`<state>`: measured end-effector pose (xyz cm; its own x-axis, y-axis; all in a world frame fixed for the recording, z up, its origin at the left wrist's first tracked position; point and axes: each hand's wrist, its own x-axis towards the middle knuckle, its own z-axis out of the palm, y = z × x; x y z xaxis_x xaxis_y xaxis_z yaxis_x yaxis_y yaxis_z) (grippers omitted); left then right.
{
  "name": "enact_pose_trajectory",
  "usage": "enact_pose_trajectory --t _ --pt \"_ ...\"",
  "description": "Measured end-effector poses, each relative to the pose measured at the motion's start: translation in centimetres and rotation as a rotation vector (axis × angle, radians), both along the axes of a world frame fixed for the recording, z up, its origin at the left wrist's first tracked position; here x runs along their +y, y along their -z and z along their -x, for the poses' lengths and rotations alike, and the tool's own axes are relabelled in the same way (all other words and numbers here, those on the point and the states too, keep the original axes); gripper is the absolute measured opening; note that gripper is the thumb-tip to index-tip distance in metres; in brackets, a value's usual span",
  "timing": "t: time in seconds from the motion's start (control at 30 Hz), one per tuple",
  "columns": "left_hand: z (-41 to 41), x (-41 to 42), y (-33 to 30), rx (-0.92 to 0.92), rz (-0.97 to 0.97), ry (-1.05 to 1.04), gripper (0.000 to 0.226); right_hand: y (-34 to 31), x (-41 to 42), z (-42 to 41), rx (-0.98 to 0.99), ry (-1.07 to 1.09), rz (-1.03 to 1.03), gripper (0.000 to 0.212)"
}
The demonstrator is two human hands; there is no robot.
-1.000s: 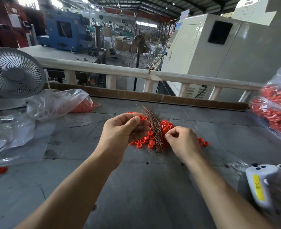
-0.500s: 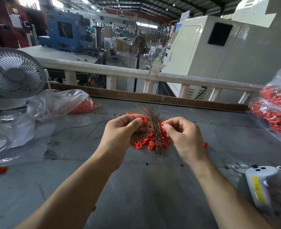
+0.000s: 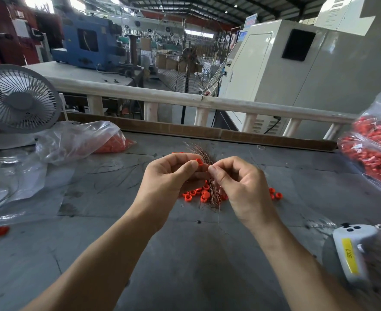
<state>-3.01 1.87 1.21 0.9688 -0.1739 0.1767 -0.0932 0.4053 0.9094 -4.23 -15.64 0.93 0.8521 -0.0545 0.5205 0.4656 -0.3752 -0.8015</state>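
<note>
Factory hall all around – blue machinery and a cream cabinet beyond a pale railing (image 3: 185, 102) – and up close a grey worktable (image 3: 185, 254), scuffed and stained.

Both hands meet above the middle of it. The left hand (image 3: 171, 176) is curled, with its thumb and forefinger pinching one red cap (image 3: 199, 162) and holding it up off the surface. The right hand (image 3: 239, 182) is also curled, thumb and forefinger pressed together right beside that cap and pinching at the copper wires (image 3: 214, 194). This thin bundle runs between the two hands and fans out past them at the far end; which strand is gripped is too fine to tell.

Beneath the hands lies a loose pile of caps (image 3: 194, 194), touching the near end of the wires.

A white desk fan (image 3: 17, 102) stands at the far left, with a clear plastic bag (image 3: 79, 140) of red pieces slumped just beside it. A fuller bag (image 3: 373, 153) sits at the right edge. A white controller (image 3: 351, 252) with a yellow label lies near the right forearm, and a stray cap (image 3: 0, 230) sits well apart on the left.
</note>
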Motion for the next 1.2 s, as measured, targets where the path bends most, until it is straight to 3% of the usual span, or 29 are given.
enact_pose_trajectory --t 0.2,0.37,0.7,1.03,1.2 --pt "0.0 -0.1 0.0 -0.068 -0.047 -0.004 0.015 -0.7 0.6 0.5 -0.089 0.033 -0.010 0.004" --pt "0.0 -0.1 0.2 -0.125 -0.105 0.003 0.015 -1.1 1.0 0.9 -0.216 0.076 0.140 0.004" --pt "0.0 -0.4 0.5 -0.204 -0.201 -0.052 0.014 -1.5 0.5 0.7 -0.273 0.082 0.286 0.005" --pt "0.2 -0.1 0.3 -0.123 -0.198 -0.022 0.016 -1.2 0.4 0.6 -0.255 0.054 0.240 0.006" --pt "0.2 -0.3 0.3 -0.015 -0.095 -0.002 0.019 -1.2 1.2 0.9 -0.309 0.173 0.442 0.018"
